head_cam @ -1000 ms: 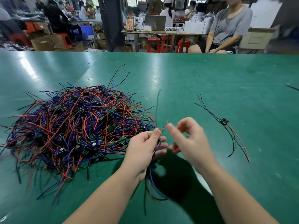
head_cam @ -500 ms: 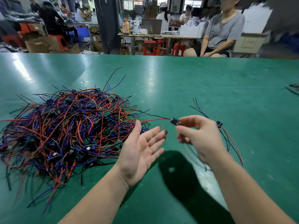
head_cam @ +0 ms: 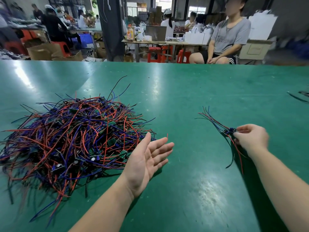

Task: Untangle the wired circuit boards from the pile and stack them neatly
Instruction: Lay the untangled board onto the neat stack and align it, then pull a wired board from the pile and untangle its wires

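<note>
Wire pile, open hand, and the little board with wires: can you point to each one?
wire pile (head_cam: 75,139), head view, middle of the tangled red and blue wires.
left hand (head_cam: 147,158), head view, its open palm.
little board (head_cam: 232,130), head view, the dark blue part where its wires meet.

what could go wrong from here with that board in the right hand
1. The board pinched by the right hand trails long wires; they may cross those fanned out behind it and tangle again.
2. The open left hand is beside the pile; reaching in may snag loose wire ends.
</note>
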`<control>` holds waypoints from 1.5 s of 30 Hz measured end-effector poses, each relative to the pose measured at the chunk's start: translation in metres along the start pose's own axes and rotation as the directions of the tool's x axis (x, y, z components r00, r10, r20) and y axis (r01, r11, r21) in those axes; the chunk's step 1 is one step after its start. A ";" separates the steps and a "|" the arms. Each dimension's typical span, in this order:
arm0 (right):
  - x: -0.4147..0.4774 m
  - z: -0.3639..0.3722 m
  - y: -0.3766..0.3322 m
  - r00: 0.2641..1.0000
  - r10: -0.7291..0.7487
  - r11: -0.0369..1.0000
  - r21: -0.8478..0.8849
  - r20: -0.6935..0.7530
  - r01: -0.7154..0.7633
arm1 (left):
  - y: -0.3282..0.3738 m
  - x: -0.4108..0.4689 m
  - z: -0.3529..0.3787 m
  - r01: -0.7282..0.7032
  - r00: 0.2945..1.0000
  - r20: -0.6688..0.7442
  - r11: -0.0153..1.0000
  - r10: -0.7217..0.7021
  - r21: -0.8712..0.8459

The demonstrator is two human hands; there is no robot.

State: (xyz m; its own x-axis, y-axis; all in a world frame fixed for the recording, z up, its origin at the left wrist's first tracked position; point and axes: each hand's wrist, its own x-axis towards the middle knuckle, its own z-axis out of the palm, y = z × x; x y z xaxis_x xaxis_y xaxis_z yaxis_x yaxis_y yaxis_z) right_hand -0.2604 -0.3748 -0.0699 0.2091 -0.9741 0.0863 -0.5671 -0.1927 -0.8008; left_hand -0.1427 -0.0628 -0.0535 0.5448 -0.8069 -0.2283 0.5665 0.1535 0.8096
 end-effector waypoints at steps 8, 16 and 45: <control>-0.010 0.004 -0.016 0.989 -0.111 0.888 -0.437 0.097 0.142 | -0.001 0.001 0.001 -0.022 0.999 -0.046 0.992 0.027 0.125; -0.018 0.015 -0.020 0.953 -0.288 0.850 -0.434 0.091 0.298 | -0.001 0.000 0.002 -0.205 0.941 -0.151 0.866 0.303 0.456; -0.142 0.052 -0.058 0.854 -0.437 0.885 -0.033 0.284 0.464 | 0.049 0.001 -0.075 0.485 0.434 -0.154 -0.086 0.887 0.871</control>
State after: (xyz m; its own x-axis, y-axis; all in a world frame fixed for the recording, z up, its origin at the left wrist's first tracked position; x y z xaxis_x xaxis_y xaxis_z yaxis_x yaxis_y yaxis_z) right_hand -0.2161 -0.2189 -0.0661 0.6521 -0.7138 0.2554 -0.4310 -0.6263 -0.6496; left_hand -0.0682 -0.0134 -0.0550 0.8346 -0.1265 0.5361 -0.3230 -0.9008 0.2903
